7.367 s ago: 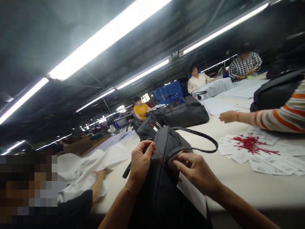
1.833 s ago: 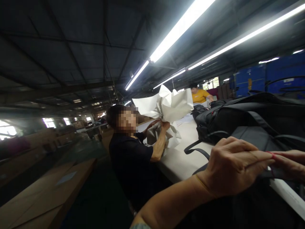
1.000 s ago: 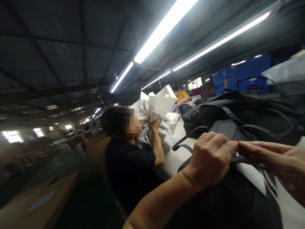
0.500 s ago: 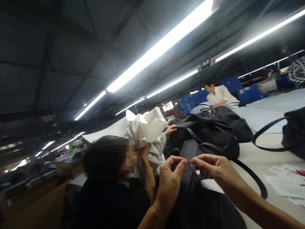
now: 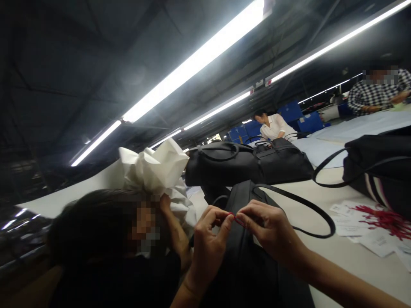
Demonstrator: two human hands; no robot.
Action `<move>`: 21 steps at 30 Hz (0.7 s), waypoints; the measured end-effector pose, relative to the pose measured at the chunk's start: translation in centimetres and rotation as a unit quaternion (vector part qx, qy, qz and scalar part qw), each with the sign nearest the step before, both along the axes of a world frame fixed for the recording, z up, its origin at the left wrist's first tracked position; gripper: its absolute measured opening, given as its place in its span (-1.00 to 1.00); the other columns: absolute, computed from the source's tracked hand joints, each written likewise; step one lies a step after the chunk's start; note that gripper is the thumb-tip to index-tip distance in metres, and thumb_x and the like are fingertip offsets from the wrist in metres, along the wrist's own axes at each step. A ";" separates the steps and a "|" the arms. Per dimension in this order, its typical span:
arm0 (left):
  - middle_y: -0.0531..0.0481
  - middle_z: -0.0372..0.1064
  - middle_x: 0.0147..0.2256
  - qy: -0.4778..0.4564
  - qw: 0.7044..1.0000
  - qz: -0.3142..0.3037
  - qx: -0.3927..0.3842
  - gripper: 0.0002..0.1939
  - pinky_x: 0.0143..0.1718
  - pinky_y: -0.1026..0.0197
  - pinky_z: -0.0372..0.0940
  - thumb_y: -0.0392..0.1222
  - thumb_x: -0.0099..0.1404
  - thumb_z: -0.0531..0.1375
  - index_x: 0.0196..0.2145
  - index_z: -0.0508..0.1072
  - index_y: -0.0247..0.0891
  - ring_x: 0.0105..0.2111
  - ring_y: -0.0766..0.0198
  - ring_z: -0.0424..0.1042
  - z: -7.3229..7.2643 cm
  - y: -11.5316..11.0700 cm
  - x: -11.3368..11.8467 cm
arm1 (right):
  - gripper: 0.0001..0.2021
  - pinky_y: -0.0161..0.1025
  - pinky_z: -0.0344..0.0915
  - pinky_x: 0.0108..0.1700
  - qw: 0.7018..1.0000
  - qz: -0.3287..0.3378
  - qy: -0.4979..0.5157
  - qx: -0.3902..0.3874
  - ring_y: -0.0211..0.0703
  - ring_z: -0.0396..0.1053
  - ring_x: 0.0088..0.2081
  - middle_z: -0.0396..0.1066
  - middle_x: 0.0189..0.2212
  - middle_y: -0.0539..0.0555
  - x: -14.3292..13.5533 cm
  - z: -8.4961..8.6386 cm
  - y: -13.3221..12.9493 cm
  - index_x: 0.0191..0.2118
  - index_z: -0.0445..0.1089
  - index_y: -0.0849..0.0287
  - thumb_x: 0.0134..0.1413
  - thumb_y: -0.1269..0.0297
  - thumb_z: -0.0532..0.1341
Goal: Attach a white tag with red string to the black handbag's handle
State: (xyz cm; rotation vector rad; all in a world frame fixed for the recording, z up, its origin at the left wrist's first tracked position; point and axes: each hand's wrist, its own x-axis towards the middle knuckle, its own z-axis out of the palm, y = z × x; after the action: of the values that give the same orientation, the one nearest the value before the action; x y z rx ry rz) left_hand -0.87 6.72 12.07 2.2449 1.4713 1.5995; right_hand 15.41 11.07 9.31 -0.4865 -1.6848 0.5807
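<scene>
My left hand [image 5: 210, 239] and my right hand [image 5: 266, 224] meet over a black bag [image 5: 247, 256] that stands in front of me on the table. Between the fingertips of both hands I pinch a thin red string [image 5: 233, 216], at the bag's top near its long black handle [image 5: 305, 214]. The string's far end is hidden behind my fingers.
A person in a dark top at my left holds crumpled white paper [image 5: 154, 169]. More black bags [image 5: 244, 164] lie farther along the pale table [image 5: 337, 252]. White tags with red strings [image 5: 382, 220] lie at the right beside another black bag [image 5: 382, 167]. Other people work at the far end.
The view has swung from the left back over the table. My hands stay together on the red string at the bag's top. The person at my left still handles the white paper.
</scene>
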 end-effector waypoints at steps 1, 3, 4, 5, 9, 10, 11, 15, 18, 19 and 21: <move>0.02 0.35 -0.37 -0.010 1.000 -0.001 -0.008 -0.83 -0.30 0.30 0.27 -0.11 0.32 0.19 -0.37 0.44 -0.26 -0.34 0.31 0.36 0.0 -0.1 0.0 | -0.83 -0.33 0.19 -0.34 1.000 -0.008 -0.002 0.010 -0.28 0.31 -0.40 0.37 -0.43 -0.06 0.0 -0.1 -0.1 -0.36 0.48 0.10 0.25 0.23 0.21; 0.03 0.35 -0.40 -0.040 0.998 -0.005 -0.037 -0.81 -0.33 0.32 0.25 -0.09 0.29 0.22 -0.38 0.45 -0.27 -0.37 0.33 0.34 -0.1 -0.1 -0.1 | -0.85 -0.32 0.18 -0.34 1.000 -0.020 -0.004 0.023 -0.29 0.32 -0.41 0.37 -0.42 -0.07 0.0 -0.3 0.0 -0.35 0.47 0.10 0.26 0.26 0.22; 0.03 0.34 -0.42 -0.064 0.996 -0.015 -0.060 -0.80 -0.35 0.33 0.23 -0.08 0.28 0.23 -0.39 0.45 -0.28 -0.40 0.35 0.32 -0.1 -0.2 0.0 | -0.86 -0.32 0.18 -0.34 0.999 -0.025 -0.006 0.029 -0.29 0.33 -0.41 0.37 -0.42 -0.07 -0.1 -0.4 0.0 -0.34 0.47 0.10 0.26 0.28 0.22; 0.04 0.33 -0.45 -0.096 0.990 -0.036 -0.093 -0.78 -0.36 0.35 0.22 -0.07 0.27 0.24 -0.40 0.45 -0.29 -0.43 0.37 0.30 -0.1 -0.2 0.1 | -0.86 -0.31 0.18 -0.34 0.999 -0.031 -0.010 0.036 -0.29 0.33 -0.42 0.37 -0.41 -0.07 -0.1 -0.5 0.1 -0.34 0.47 0.10 0.27 0.29 0.22; 0.07 0.29 -0.52 -0.329 0.892 -0.174 -0.259 -0.75 -0.46 0.41 0.19 -0.06 0.18 0.33 -0.44 0.46 -0.32 -0.51 0.45 0.23 -0.1 -0.3 0.8 | -0.87 -0.31 0.17 -0.33 0.990 -0.084 -0.031 0.109 -0.26 0.34 -0.39 0.38 -0.37 -0.02 -0.4 -0.7 -0.1 -0.29 0.45 0.15 0.31 0.34 0.18; 0.07 0.30 -0.52 -0.390 0.856 -0.191 -0.279 -0.75 -0.48 0.42 0.19 -0.07 0.12 0.38 -0.44 0.48 -0.32 -0.52 0.46 0.24 -0.1 -0.2 1.0 | -0.86 -0.30 0.17 -0.32 0.984 -0.107 -0.039 0.140 -0.25 0.34 -0.38 0.38 -0.37 0.00 -0.5 -0.8 -0.2 -0.28 0.44 0.17 0.32 0.35 0.16; 0.06 0.32 -0.50 -0.441 0.828 -0.195 -0.285 -0.74 -0.49 0.44 0.20 -0.10 0.04 0.43 -0.43 0.51 -0.33 -0.52 0.47 0.25 -0.2 -0.2 1.3 | -0.84 -0.29 0.17 -0.31 0.976 -0.132 -0.046 0.169 -0.23 0.34 -0.38 0.37 -0.37 0.02 -0.6 -0.8 -0.3 -0.27 0.44 0.19 0.33 0.36 0.13; -0.01 0.43 -0.37 -0.501 0.815 -0.164 -0.240 -0.67 -0.41 0.44 0.28 -0.16 -0.09 0.49 -0.36 0.59 -0.33 -0.44 0.45 0.33 -0.8 0.2 2.0 | -0.78 -0.27 0.17 -0.30 0.956 -0.181 -0.051 0.224 -0.20 0.32 -0.39 0.35 -0.42 0.07 -0.9 -1.2 -0.8 -0.28 0.42 0.24 0.37 0.40 0.07; 0.00 0.41 -0.38 -0.396 0.886 -0.142 -0.195 -0.76 -0.40 0.42 0.27 -0.12 0.08 0.41 -0.31 0.62 -0.30 -0.43 0.44 0.32 -1.1 0.5 2.0 | -0.78 -0.28 0.19 -0.29 0.977 -0.141 -0.041 0.157 -0.19 0.33 -0.38 0.37 -0.39 0.08 -0.8 -1.4 -0.7 -0.26 0.43 0.20 0.37 0.34 0.07; 0.00 0.41 -0.38 -0.340 0.916 -0.125 -0.171 -0.79 -0.39 0.41 0.28 -0.12 0.13 0.38 -0.30 0.62 -0.29 -0.42 0.42 0.33 -1.1 0.5 1.9 | -0.79 -0.29 0.20 -0.29 0.986 -0.115 -0.030 0.115 -0.19 0.33 -0.38 0.38 -0.38 0.07 -0.6 -1.4 -0.6 -0.27 0.44 0.18 0.36 0.30 0.09; -0.01 0.42 -0.36 -0.223 0.966 -0.081 -0.105 -0.83 -0.33 0.36 0.31 -0.13 0.20 0.32 -0.28 0.63 -0.26 -0.35 0.35 0.38 -1.1 0.4 1.8 | -0.78 -0.30 0.22 -0.32 0.998 -0.055 0.000 0.018 -0.19 0.33 -0.39 0.39 -0.39 0.06 -0.4 -1.2 -0.3 -0.31 0.46 0.15 0.33 0.21 0.14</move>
State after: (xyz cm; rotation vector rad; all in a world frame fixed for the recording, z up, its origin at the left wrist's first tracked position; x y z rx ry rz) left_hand 0.93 7.10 11.00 1.6970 1.2345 1.6622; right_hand 15.03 10.76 8.10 -0.5496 -1.6546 0.4705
